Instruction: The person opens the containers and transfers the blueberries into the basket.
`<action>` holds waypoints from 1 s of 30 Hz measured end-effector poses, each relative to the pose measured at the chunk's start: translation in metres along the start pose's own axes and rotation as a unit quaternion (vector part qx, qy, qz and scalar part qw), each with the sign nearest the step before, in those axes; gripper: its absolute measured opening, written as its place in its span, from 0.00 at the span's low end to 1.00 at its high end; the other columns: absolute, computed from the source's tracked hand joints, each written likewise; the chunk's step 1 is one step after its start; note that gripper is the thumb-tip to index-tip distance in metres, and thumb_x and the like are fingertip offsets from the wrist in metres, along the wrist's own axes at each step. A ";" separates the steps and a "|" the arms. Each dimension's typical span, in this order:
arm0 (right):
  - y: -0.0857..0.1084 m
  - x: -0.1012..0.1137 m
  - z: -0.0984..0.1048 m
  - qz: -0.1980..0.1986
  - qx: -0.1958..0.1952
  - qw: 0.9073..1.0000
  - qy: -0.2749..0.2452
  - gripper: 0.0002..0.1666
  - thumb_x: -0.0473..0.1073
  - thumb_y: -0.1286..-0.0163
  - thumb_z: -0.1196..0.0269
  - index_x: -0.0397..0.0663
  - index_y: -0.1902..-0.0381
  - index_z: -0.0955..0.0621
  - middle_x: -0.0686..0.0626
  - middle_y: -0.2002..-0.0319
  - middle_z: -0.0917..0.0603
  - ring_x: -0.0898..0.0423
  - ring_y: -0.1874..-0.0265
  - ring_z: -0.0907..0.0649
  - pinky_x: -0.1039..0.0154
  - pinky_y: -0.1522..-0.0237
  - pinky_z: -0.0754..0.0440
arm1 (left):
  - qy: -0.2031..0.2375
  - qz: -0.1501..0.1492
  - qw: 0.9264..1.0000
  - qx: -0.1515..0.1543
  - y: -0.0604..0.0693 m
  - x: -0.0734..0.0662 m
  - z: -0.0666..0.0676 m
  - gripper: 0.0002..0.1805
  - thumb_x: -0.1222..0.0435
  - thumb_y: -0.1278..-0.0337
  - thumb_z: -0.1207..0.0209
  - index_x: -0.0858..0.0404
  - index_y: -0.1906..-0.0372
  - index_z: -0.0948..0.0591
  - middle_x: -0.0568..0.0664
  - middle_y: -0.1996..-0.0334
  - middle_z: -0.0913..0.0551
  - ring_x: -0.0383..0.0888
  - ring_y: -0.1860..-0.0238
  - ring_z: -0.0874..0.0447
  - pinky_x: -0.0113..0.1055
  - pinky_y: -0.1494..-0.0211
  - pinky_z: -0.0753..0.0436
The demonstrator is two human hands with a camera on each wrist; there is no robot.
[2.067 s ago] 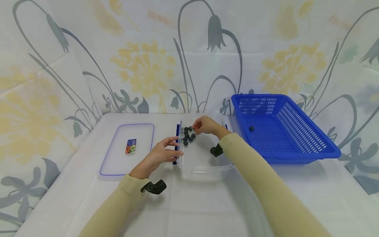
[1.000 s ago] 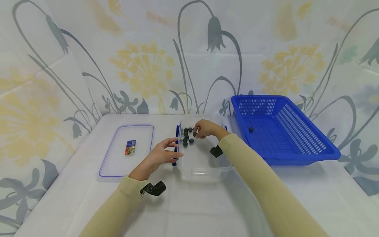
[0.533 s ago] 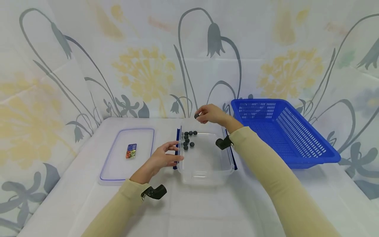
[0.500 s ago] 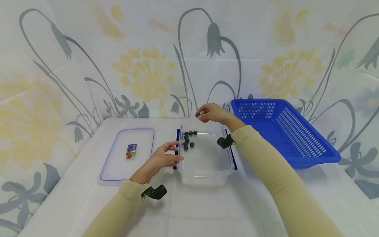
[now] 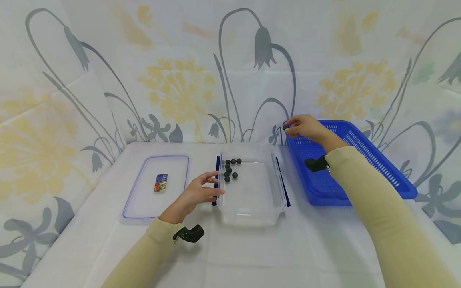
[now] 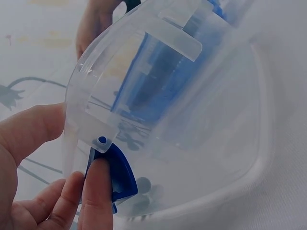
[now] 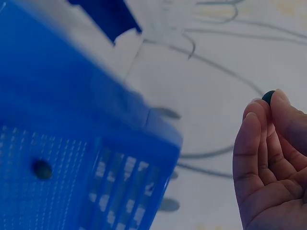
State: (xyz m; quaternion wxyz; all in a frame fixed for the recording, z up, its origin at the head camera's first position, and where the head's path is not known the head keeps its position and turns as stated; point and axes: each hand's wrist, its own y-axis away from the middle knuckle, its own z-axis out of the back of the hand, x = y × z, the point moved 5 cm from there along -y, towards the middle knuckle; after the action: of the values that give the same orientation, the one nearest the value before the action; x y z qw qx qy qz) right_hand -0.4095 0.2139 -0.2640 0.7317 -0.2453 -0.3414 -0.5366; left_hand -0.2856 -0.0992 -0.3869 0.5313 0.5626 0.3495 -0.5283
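My right hand (image 5: 306, 127) pinches a small dark ball (image 7: 268, 97) between thumb and fingertips, above the back left corner of the blue basket (image 5: 378, 154). Another dark ball (image 7: 42, 169) lies on the basket's floor in the right wrist view. A clear plastic container (image 5: 252, 190) stands in the middle of the table, with several dark balls (image 5: 235, 175) along its left side. My left hand (image 5: 198, 190) holds the container's left side. In the left wrist view its thumb is at the rim and a finger lies against the blue latch (image 6: 122, 175).
A clear lid with a blue seal (image 5: 142, 206) and a colourful label (image 5: 161, 183) lies flat at the left. A white cloth (image 5: 245, 256) covers the table, and a flower-print cloth (image 5: 180, 88) hangs behind.
My right hand has picked a dark ball from the container, lifted it, and carried it right to the basket. The left hand stays at the container's side.
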 end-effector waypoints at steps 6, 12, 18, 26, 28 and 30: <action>0.014 -0.027 0.022 -0.023 -0.010 0.999 0.029 0.23 0.38 0.31 0.43 0.28 0.44 0.31 0.42 0.62 0.20 0.50 0.62 0.20 0.48 0.50 0.25 | -0.002 -0.002 1.000 0.002 0.000 -0.001 0.000 0.38 0.70 0.53 0.32 0.56 0.34 0.33 0.54 0.46 0.30 0.47 0.56 0.24 0.40 0.53 0.19; 0.027 -0.060 0.036 -0.040 -0.006 0.998 0.045 0.24 0.41 0.31 0.43 0.29 0.44 0.31 0.42 0.63 0.20 0.56 0.64 0.20 0.44 0.48 0.27 | -0.002 -0.001 1.000 0.001 0.000 0.000 0.000 0.38 0.70 0.53 0.32 0.55 0.34 0.33 0.54 0.46 0.30 0.47 0.57 0.23 0.40 0.53 0.19; 0.040 -0.086 0.041 -0.056 -0.009 0.997 0.056 0.26 0.41 0.32 0.41 0.25 0.45 0.31 0.35 0.56 0.20 0.46 0.59 0.19 0.41 0.47 0.28 | 0.002 0.000 1.000 -0.001 0.000 0.000 0.000 0.38 0.70 0.53 0.32 0.55 0.35 0.33 0.53 0.46 0.30 0.47 0.56 0.23 0.40 0.54 0.19; 0.049 -0.125 0.044 -0.073 -0.003 0.996 0.049 0.24 0.37 0.34 0.40 0.23 0.48 0.30 0.42 0.63 0.18 0.52 0.64 0.18 0.50 0.54 0.21 | 0.002 0.000 1.000 0.002 -0.001 0.001 0.000 0.37 0.69 0.53 0.32 0.54 0.35 0.33 0.54 0.46 0.30 0.47 0.56 0.23 0.40 0.54 0.19; 0.050 -0.134 0.045 -0.081 0.002 0.996 0.043 0.23 0.36 0.35 0.40 0.23 0.48 0.30 0.43 0.63 0.18 0.54 0.66 0.19 0.53 0.56 0.20 | 0.003 0.001 1.000 0.002 0.000 0.001 0.000 0.37 0.69 0.53 0.32 0.54 0.35 0.33 0.53 0.46 0.30 0.47 0.56 0.23 0.40 0.54 0.19; 0.052 -0.140 0.046 -0.091 0.007 0.995 0.037 0.23 0.36 0.34 0.41 0.23 0.48 0.31 0.43 0.63 0.18 0.55 0.66 0.19 0.55 0.58 0.20 | 0.001 0.001 1.000 0.002 0.000 0.000 0.000 0.38 0.69 0.53 0.32 0.55 0.34 0.33 0.54 0.46 0.30 0.48 0.56 0.23 0.40 0.54 0.19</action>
State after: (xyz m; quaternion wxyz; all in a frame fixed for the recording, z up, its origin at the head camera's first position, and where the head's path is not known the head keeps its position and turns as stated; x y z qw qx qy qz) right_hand -0.3977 0.3493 -0.3404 0.6937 -0.1886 -0.3388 -0.6069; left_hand -0.2853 -0.0998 -0.3870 0.5302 0.5643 0.3486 -0.5282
